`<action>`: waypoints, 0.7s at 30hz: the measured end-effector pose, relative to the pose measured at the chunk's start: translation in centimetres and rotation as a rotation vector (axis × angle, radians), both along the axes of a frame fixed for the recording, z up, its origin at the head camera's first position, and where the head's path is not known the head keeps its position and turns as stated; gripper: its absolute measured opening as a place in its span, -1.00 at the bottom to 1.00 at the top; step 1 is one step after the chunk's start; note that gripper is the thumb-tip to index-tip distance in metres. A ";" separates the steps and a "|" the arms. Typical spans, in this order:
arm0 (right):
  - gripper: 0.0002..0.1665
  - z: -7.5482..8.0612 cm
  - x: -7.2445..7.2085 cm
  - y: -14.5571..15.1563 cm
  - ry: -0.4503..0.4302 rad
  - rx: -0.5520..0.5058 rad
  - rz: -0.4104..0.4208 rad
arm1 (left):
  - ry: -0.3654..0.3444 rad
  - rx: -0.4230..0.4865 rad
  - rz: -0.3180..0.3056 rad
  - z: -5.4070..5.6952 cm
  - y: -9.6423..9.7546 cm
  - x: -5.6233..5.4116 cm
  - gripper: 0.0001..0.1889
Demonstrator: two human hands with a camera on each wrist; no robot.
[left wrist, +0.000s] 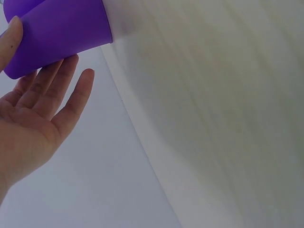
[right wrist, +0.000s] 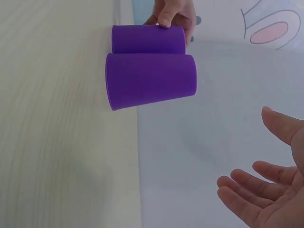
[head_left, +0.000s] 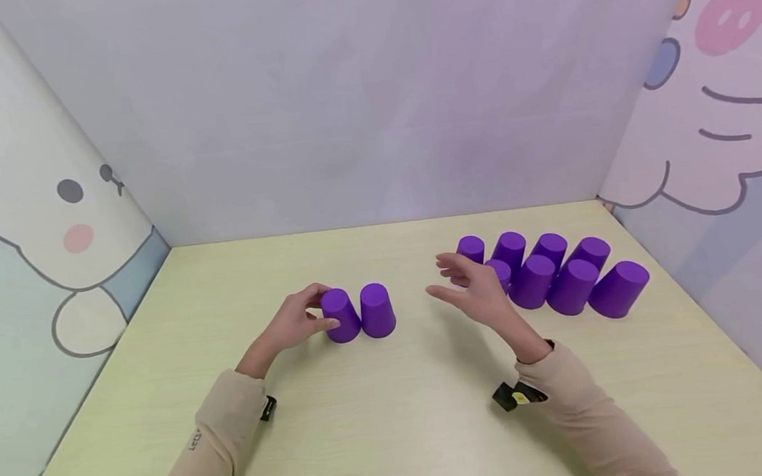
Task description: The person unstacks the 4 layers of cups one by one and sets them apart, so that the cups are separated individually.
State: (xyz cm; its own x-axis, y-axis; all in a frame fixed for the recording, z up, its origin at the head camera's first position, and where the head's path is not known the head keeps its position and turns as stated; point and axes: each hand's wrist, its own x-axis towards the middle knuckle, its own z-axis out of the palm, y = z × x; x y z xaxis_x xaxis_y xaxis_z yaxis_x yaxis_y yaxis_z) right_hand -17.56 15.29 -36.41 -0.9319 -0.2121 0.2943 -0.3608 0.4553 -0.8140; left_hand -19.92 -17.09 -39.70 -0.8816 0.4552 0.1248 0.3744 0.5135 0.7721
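Note:
Two purple cups stand upside down side by side near the middle of the table. My left hand (head_left: 297,320) holds the left cup (head_left: 341,317) between thumb and fingers; in the left wrist view its thumb lies on the near side of that cup (left wrist: 66,35), with fingers on the opposite side. The right cup (head_left: 377,311) stands beside it, untouched. My right hand (head_left: 478,290) is in the air to the right of the pair, thumb and fingers spread with nothing between them. It partly hides the nearest cups of a larger group.
Several more upside-down purple cups (head_left: 572,288) stand in two rows at the table's right side. The pale wooden table (head_left: 379,427) meets a grey back wall (head_left: 361,123). Side panels (head_left: 78,213) with cartoon animals enclose the left and right.

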 end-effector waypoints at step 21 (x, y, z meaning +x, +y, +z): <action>-0.33 -1.4 -1.8 -5.8 -0.113 -0.042 0.229 | -0.005 0.010 -0.003 -0.1 0.0 0.0 -0.54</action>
